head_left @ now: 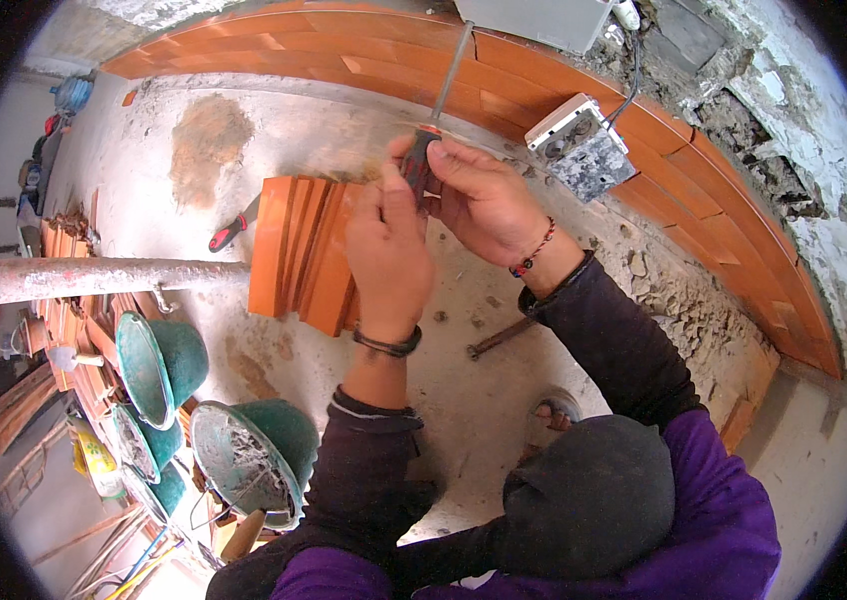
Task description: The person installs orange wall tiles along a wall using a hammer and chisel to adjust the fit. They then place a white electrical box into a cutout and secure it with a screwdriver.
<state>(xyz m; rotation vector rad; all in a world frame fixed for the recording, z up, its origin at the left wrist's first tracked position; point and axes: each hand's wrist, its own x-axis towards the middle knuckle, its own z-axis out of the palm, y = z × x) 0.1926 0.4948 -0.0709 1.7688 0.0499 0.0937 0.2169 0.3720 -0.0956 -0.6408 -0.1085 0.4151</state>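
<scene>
In front of me, my right hand (484, 195) closes around the black-and-red handle of a screwdriver (422, 163). Its long metal shaft points up and away, with its far end beside a grey box (549, 18) at the wall; I cannot tell whether the tip touches it. My left hand (392, 255) is closed too, its fingers at the left side of the same handle and slightly blurred. Below and left of the hands, a stack of orange tiles (294, 250) lies on the floor. A tool with a red-and-black handle (228, 234) rests beside it.
A loose socket box (579, 148) hangs by a cable against the orange tiled wall strip (664, 185). A hammer-like tool (504, 338) lies under my right forearm. Green buckets (279, 430) stand lower left, below a pale pole (114, 280). Rubble (659, 300) lines the wall.
</scene>
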